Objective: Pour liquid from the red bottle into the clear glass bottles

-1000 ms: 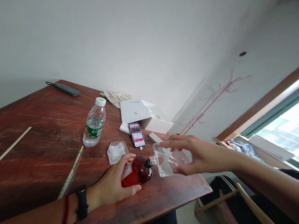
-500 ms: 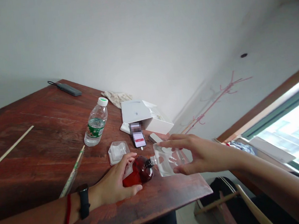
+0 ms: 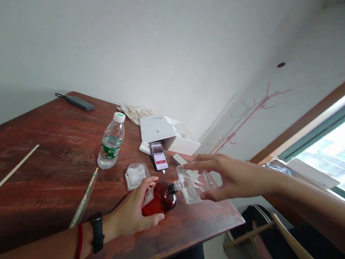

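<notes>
My left hand [image 3: 142,212] is wrapped around a dark red bottle [image 3: 163,197] with a pale label, its neck pointing right. In my right hand [image 3: 215,176] is a clear square glass bottle [image 3: 192,186], tipped on its side between thumb and fingers. The two necks meet mouth to mouth; whether liquid passes between them cannot be made out. Behind my left hand lies a small clear plastic tray [image 3: 137,175]. A phone [image 3: 160,159] with a lit screen lies beyond the bottles.
A water bottle [image 3: 110,145] with a green label stands on the wooden table [image 3: 55,153]. Farther back are an open white box [image 3: 157,129], a cloth [image 3: 134,113] and a grey device [image 3: 80,103]. Wrapped chopsticks [image 3: 84,199] and a thin stick [image 3: 12,173] lie left.
Almost nothing differs. Both hands keep their hold on the two bottles, with the necks still together; the view has shifted very slightly.
</notes>
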A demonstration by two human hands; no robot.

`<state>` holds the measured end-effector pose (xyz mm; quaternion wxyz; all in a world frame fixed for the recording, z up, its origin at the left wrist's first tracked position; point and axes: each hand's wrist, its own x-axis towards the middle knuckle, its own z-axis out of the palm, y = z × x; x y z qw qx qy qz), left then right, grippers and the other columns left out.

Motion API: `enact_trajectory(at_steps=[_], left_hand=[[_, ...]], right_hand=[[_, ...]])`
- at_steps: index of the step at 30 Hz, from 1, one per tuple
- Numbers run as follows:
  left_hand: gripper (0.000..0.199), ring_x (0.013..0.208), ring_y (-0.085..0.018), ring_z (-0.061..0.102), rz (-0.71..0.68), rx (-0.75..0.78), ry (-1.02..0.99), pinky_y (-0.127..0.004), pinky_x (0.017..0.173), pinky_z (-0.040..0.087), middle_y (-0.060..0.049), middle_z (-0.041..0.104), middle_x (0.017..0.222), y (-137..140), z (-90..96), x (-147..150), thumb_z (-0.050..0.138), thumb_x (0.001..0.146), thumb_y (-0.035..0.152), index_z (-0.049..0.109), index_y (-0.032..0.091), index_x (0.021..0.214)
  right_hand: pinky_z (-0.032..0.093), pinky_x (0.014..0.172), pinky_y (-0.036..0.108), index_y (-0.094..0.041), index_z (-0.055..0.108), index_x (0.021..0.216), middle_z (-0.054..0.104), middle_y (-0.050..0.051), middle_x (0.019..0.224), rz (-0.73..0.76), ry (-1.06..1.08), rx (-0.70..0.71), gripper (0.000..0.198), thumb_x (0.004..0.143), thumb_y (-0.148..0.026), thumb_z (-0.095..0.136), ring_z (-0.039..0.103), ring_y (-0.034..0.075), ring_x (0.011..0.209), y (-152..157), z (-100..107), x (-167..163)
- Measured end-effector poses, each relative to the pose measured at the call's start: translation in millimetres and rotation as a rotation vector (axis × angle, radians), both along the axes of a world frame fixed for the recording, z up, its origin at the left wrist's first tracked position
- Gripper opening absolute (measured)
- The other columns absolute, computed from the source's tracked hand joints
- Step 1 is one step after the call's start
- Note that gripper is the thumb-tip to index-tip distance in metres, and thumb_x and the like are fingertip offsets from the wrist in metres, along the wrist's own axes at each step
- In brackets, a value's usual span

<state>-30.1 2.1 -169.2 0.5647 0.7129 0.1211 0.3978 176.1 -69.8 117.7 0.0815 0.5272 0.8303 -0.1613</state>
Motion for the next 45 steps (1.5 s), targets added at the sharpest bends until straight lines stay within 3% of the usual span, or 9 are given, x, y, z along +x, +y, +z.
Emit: enact_trajectory(at_steps=[12,23,31,39,45], left_hand=[[0.088,0.15,-0.038,0.053,0.015,0.001,0.024,-0.057,0.13,0.04,-0.018,0.053,0.161,-0.1,-1.8,-0.2,0.085,0.086,0.043,0.04,0.025,0.159],[0.088,0.149,-0.04,0.054,-0.005,-0.028,0.015,-0.055,0.127,0.044,-0.02,0.055,0.159,-1.2,2.6,-0.8,0.083,0.084,0.043,0.04,0.022,0.158],[0.089,0.149,-0.038,0.054,-0.003,-0.034,-0.021,-0.055,0.13,0.04,-0.017,0.056,0.158,-1.1,-1.6,2.7,0.084,0.084,0.04,0.04,0.025,0.16],[0.091,0.148,-0.037,0.055,-0.007,-0.024,0.01,-0.056,0.13,0.041,-0.017,0.056,0.159,-0.3,0.0,0.3,0.085,0.084,0.038,0.039,0.025,0.16],[0.09,0.15,-0.037,0.053,-0.005,-0.026,-0.005,-0.056,0.131,0.04,-0.017,0.057,0.158,-1.5,0.0,1.0,0.084,0.084,0.037,0.038,0.025,0.161]], right_hand=[[0.053,0.122,0.049,-0.034,0.057,0.164,0.051,0.008,0.175,-0.006,-0.02,-0.05,0.079,0.091,-0.02,0.082,0.065,0.035,0.147,3.6,6.3,-7.8],[0.058,0.114,0.046,-0.036,0.057,0.164,0.069,0.009,0.156,0.042,-0.059,-0.012,0.081,0.089,-0.022,0.085,0.076,0.032,0.126,6.5,6.9,-6.0],[0.06,0.109,0.041,-0.037,0.055,0.166,0.07,0.007,0.153,0.082,-0.075,-0.029,0.084,0.089,-0.019,0.084,0.078,0.028,0.116,8.2,11.3,-12.9],[0.06,0.106,0.04,-0.035,0.057,0.164,0.071,0.01,0.149,0.044,-0.151,-0.016,0.079,0.091,-0.026,0.085,0.078,0.028,0.113,8.2,12.6,-16.1],[0.059,0.106,0.04,-0.033,0.058,0.164,0.072,0.011,0.147,0.01,-0.191,-0.053,0.079,0.09,-0.021,0.084,0.078,0.028,0.113,7.4,17.5,-25.3]])
